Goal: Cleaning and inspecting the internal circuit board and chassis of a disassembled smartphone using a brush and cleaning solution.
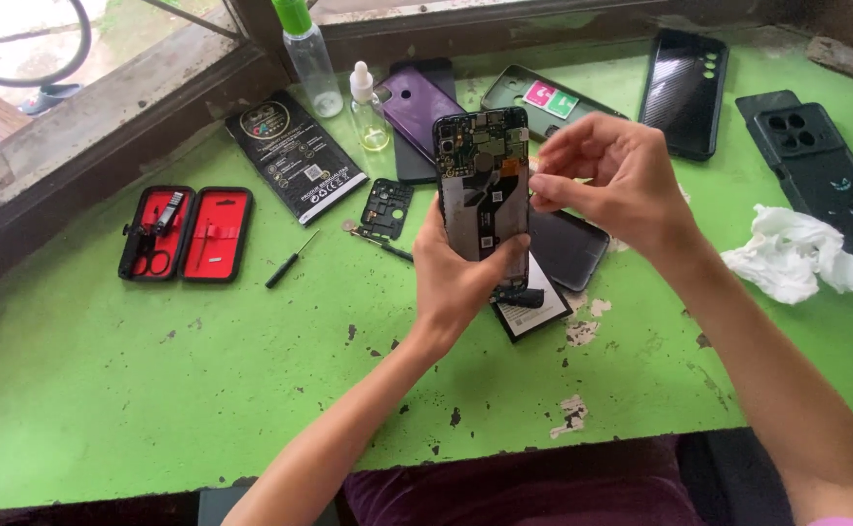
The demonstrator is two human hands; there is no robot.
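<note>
Green tabletop (105, 390): paint chipped, carries everything; I work above its middle, nearer the far edge than the near one.
Phone (482, 185): back cover off, board and flex exposed, lifted clear of the tabletop in my left hand (457, 278).
Left hand state: closed round the phone's lower half, thumb across the open back, fingers behind.
Right hand (606, 180): fingertips pinched together at the phone's right edge, mid-height. Can't tell whether they hold a small part or nothing.
Step, my read: picking at something small on the exposed side.
Doing it well: keep my left grip on the frame edges, thumb off the flex; brace my right wrist, pull straight and light, no twisting.
Long axis: runs near edge to far edge, nearly upright, slight tilt.
Pointing: camera end up toward the far edge, open back facing me.
Nearby: black battery (531, 307) lies under the phone toward the near edge; small screwdriver (292, 259) and red tool case (188, 234) off toward the left edge.
</note>
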